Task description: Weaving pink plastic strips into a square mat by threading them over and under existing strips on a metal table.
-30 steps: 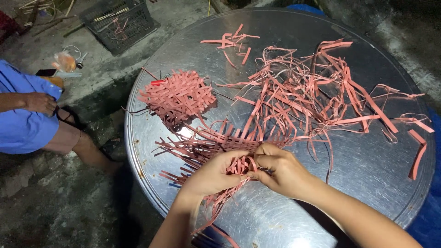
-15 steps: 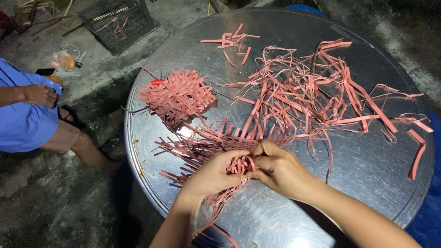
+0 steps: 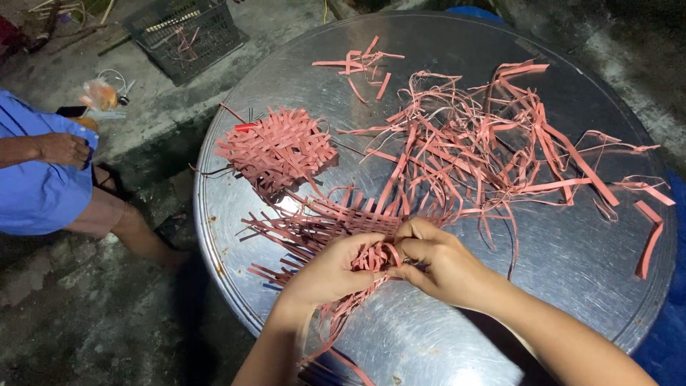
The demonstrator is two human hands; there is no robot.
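On a round metal table lies a half-woven mat of pink strips. My left hand grips its near edge, fingers curled over the weave. My right hand pinches a pink strip right beside it, the two hands touching. A finished woven pink piece lies at the table's left. A loose tangle of pink strips spreads across the middle and right. Strip ends hang off the near rim below my hands.
A few cut pink strips lie at the far side. Another person in blue sits on the ground at left. A dark plastic crate and small items lie on the concrete floor beyond.
My hands have stayed on the same spot of the weave, fingers shifting slightly. The person at left has moved an arm a little.
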